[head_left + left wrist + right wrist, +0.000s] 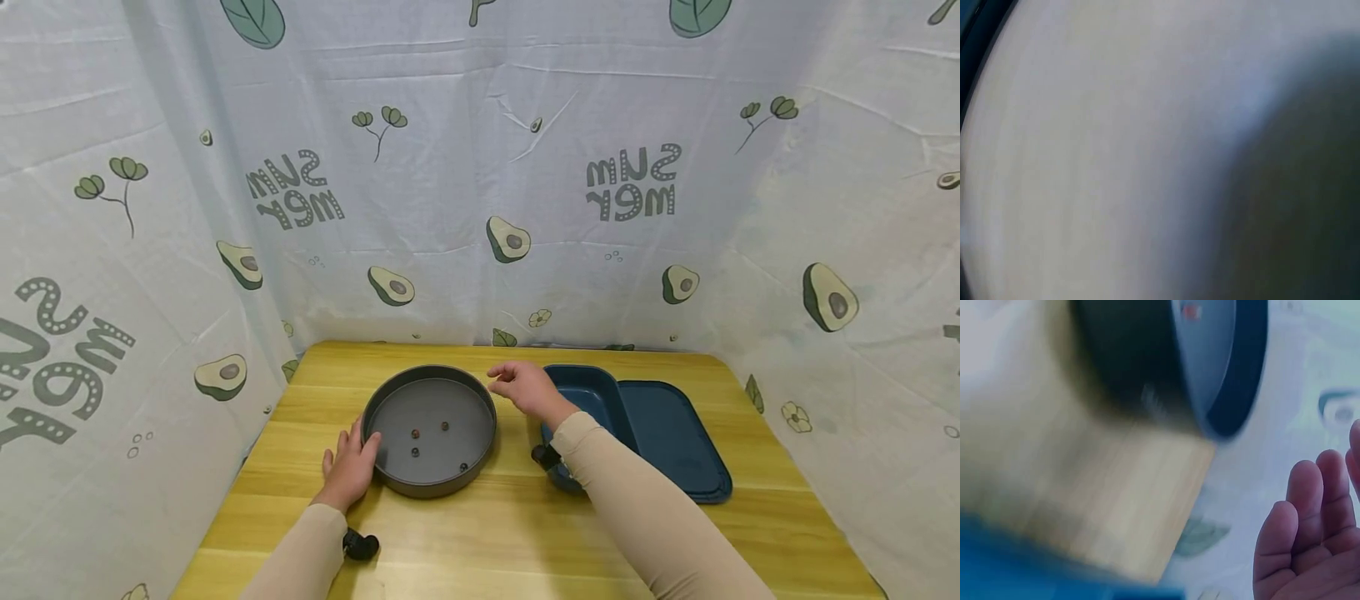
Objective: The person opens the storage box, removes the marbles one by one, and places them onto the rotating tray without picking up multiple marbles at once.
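Observation:
A round dark grey pan (420, 417) sits on the table, with several small dark brown pieces (445, 426) scattered over its floor. My left hand (351, 471) touches the pan's left side with its fingers spread, the thumb overlapping the rim in the head view. Just past the pan's right side hovers my right hand (528, 390), fingers loosely extended and nothing in them. In the right wrist view its fingers (1305, 490) look straight, and a reddish piece (1192, 311) shows inside the tilted-looking pan. Neither the left hand nor its fingers show clearly in the blurred left wrist view.
Beneath my right forearm stands a deep dark blue container (588, 379). A flat blue tray or lid (675, 437) lies against its right side. The wooden table (465, 542) ends at a printed curtain (450, 208) behind and at both sides.

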`<state>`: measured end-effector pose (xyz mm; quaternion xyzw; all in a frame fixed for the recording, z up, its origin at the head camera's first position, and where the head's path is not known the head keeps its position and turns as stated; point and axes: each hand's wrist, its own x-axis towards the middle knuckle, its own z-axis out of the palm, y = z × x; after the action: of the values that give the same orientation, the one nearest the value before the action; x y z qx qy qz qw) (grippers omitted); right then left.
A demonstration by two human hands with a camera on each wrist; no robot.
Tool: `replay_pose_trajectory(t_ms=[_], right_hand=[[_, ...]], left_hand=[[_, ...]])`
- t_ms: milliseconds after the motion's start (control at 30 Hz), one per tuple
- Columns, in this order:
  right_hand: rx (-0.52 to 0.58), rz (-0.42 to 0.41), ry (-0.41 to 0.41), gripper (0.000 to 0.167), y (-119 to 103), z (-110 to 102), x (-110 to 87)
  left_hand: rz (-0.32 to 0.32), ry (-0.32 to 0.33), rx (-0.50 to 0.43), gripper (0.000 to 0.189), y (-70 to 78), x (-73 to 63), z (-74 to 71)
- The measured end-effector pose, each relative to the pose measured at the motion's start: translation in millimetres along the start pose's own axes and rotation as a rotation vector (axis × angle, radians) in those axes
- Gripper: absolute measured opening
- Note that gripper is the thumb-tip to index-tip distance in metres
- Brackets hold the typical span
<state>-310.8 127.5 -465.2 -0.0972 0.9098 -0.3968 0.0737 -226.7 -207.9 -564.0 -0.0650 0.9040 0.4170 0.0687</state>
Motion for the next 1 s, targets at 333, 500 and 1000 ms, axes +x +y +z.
replay_pose_trajectory(t_ms=[333, 500, 1000], right_hand=[[-0.04, 0.134, 0.089, 0.039, 51.3, -40.1, 6.3], [-0.111, 0.173, 0.073, 0.036, 70.9, -44.2, 6.2], [-0.242, 0.209, -0.021, 0.037, 90.4, -27.0, 14.9]], left_hand=[[0.003, 0.006, -0.01, 0.071, 1.6, -1.2, -1.0], [0.011, 0.014, -0.011, 0.072, 1.1, -0.7, 1.1], [0.0, 0.012, -0.011, 0.072, 1.4, 1.4, 1.4]])
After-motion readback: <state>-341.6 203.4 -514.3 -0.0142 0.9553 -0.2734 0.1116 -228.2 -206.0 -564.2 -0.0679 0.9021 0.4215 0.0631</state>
